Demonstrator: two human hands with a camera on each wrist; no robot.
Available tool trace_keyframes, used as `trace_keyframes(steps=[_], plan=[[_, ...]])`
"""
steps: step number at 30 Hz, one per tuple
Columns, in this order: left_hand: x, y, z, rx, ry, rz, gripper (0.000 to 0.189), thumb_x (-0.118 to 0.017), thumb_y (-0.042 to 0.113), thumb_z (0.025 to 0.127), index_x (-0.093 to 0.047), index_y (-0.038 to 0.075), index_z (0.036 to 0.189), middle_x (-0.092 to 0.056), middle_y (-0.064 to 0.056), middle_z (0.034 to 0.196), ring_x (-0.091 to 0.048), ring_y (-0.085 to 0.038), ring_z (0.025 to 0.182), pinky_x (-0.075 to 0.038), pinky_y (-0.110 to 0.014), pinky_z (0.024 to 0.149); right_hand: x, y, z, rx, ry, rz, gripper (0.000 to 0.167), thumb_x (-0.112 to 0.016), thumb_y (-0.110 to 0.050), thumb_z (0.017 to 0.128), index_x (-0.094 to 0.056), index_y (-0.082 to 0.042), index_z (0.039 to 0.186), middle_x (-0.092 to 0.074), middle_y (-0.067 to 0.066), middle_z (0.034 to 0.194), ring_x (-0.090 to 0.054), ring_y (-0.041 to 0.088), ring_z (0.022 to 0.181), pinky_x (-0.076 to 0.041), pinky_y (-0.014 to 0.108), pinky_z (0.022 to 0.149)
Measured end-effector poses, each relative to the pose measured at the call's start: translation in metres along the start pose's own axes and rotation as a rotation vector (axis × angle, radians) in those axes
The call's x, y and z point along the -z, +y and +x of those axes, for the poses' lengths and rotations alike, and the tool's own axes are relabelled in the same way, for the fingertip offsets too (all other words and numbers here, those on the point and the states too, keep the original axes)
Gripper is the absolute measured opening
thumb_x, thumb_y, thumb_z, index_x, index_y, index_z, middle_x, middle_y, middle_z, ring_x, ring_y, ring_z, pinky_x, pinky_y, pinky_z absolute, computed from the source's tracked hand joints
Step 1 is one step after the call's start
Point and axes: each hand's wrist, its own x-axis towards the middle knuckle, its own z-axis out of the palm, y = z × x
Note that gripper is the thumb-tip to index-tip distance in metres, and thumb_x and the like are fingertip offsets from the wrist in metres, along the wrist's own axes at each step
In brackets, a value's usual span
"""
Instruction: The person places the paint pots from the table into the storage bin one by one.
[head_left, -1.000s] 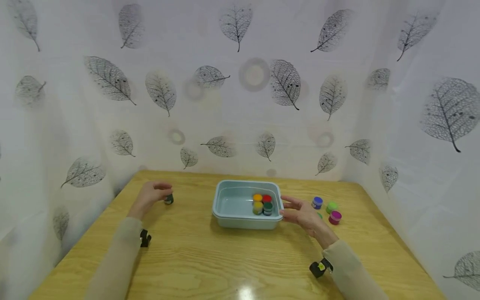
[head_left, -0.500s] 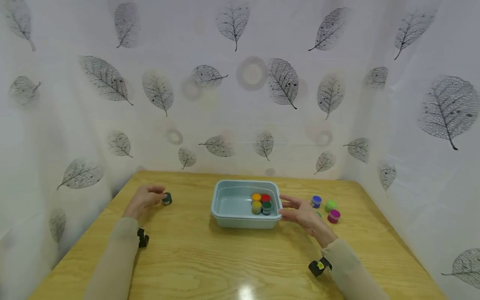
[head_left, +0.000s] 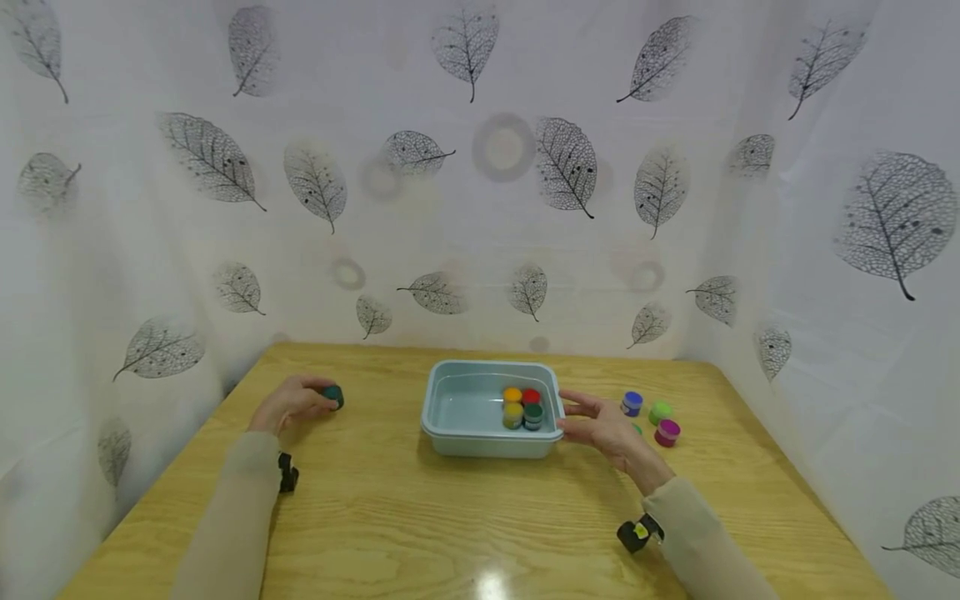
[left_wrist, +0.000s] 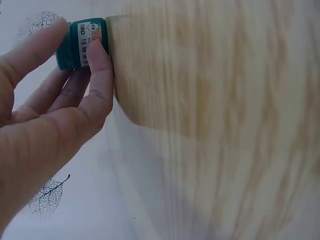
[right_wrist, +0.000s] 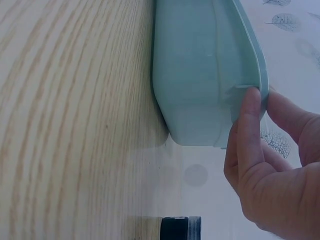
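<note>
In the head view, my left hand is at the left of the table and pinches a small dark teal paint jar. The left wrist view has the thumb and fingers on either side of this jar, a white label facing out, its base by the wood. At the middle back stands a pale blue-green plastic basin. My right hand grips its right rim; the right wrist view shows the thumb and fingers on opposite sides of the rim. Inside the basin are orange, red, yellow and dark green paint jars.
Right of the basin stand blue, light green and magenta paint jars. A green jar is mostly hidden behind my right hand. A white curtain with leaf prints surrounds the wooden table.
My left hand drew back a little left from above the teal jar, then came in lower and took hold of it from the side. My right hand stays at the basin's rim.
</note>
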Motion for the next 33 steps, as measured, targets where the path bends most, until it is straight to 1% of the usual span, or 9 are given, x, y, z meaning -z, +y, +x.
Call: trace_keyframes(steps=[6, 11, 14, 18, 20, 25, 27, 30, 33], plan=[[-0.001, 0.0, 0.002, 0.002, 0.008, 0.05, 0.068, -0.069, 0.008, 0.09, -0.034, -0.006, 0.148, -0.034, -0.033, 0.149, -0.045, -0.043, 0.132, -0.055, -0.038, 0.097, 0.0, 0.0, 0.0, 0.0, 0.0, 0.004, 0.067, -0.069, -0.005, 0.09, -0.039, -0.003, 0.149, -0.044, 0.031, 0.143, -0.067, 0.023, 0.105, -0.058, 0.036, 0.091], [-0.003, 0.002, 0.001, -0.004, 0.008, 0.036, 0.068, -0.072, 0.01, 0.089, -0.038, -0.005, 0.146, -0.038, -0.031, 0.148, -0.057, -0.033, 0.122, -0.056, -0.036, 0.095, 0.0, -0.002, -0.001, -0.001, -0.007, 0.005, 0.067, -0.069, -0.005, 0.09, -0.037, -0.002, 0.149, -0.043, 0.031, 0.144, -0.067, 0.025, 0.106, -0.056, 0.04, 0.094], [-0.003, 0.004, 0.001, -0.02, 0.001, 0.069, 0.069, -0.073, 0.017, 0.089, -0.04, -0.002, 0.146, -0.039, -0.029, 0.148, -0.059, -0.029, 0.119, -0.056, -0.036, 0.095, 0.0, -0.003, -0.002, -0.004, -0.003, 0.002, 0.067, -0.069, -0.005, 0.09, -0.038, -0.003, 0.149, -0.043, 0.031, 0.144, -0.067, 0.025, 0.106, -0.056, 0.04, 0.094], [-0.003, 0.007, 0.002, -0.047, -0.005, 0.083, 0.07, -0.074, 0.024, 0.089, -0.041, -0.001, 0.146, -0.04, -0.028, 0.147, -0.059, -0.029, 0.119, -0.056, -0.037, 0.096, 0.0, -0.002, -0.001, -0.004, 0.003, -0.002, 0.067, -0.069, -0.005, 0.09, -0.039, -0.003, 0.149, -0.043, 0.031, 0.144, -0.067, 0.023, 0.104, -0.057, 0.039, 0.094], [-0.004, 0.008, 0.003, -0.071, -0.026, 0.041, 0.071, -0.073, 0.021, 0.089, -0.039, -0.005, 0.145, -0.039, -0.03, 0.146, -0.061, -0.027, 0.115, -0.055, -0.039, 0.098, 0.0, -0.002, -0.001, -0.001, -0.001, -0.004, 0.066, -0.069, -0.005, 0.09, -0.038, -0.003, 0.149, -0.043, 0.031, 0.144, -0.067, 0.023, 0.104, -0.057, 0.039, 0.094], [-0.008, 0.012, 0.005, -0.132, -0.091, -0.125, 0.071, -0.069, 0.011, 0.091, -0.03, -0.013, 0.145, -0.039, -0.034, 0.142, -0.065, -0.02, 0.106, -0.051, -0.042, 0.103, 0.0, -0.002, -0.002, 0.003, -0.005, -0.002, 0.066, -0.068, -0.004, 0.091, -0.038, -0.002, 0.149, -0.042, 0.032, 0.144, -0.067, 0.024, 0.105, -0.057, 0.039, 0.094], [-0.01, 0.014, 0.005, -0.149, -0.097, -0.164, 0.07, -0.068, 0.009, 0.092, -0.029, -0.013, 0.145, -0.041, -0.033, 0.14, -0.066, -0.017, 0.104, -0.05, -0.042, 0.104, -0.001, -0.002, -0.001, 0.003, -0.003, -0.001, 0.066, -0.068, -0.003, 0.091, -0.038, -0.003, 0.149, -0.042, 0.032, 0.144, -0.067, 0.025, 0.106, -0.057, 0.039, 0.094], [-0.014, 0.018, 0.004, -0.186, -0.106, -0.152, 0.07, -0.067, 0.011, 0.093, -0.028, -0.013, 0.146, -0.042, -0.034, 0.14, -0.067, -0.015, 0.104, -0.049, -0.043, 0.104, -0.001, -0.002, -0.001, 0.002, -0.001, 0.001, 0.066, -0.068, -0.004, 0.091, -0.038, -0.003, 0.149, -0.043, 0.032, 0.143, -0.067, 0.025, 0.106, -0.057, 0.039, 0.094], [-0.02, 0.023, 0.002, -0.202, -0.103, -0.147, 0.069, -0.068, 0.012, 0.092, -0.031, -0.011, 0.146, -0.043, -0.033, 0.14, -0.067, -0.014, 0.103, -0.048, -0.045, 0.105, -0.001, -0.002, -0.001, 0.001, -0.001, 0.005, 0.066, -0.068, -0.003, 0.091, -0.038, -0.003, 0.149, -0.043, 0.032, 0.143, -0.066, 0.027, 0.108, -0.057, 0.039, 0.093]])
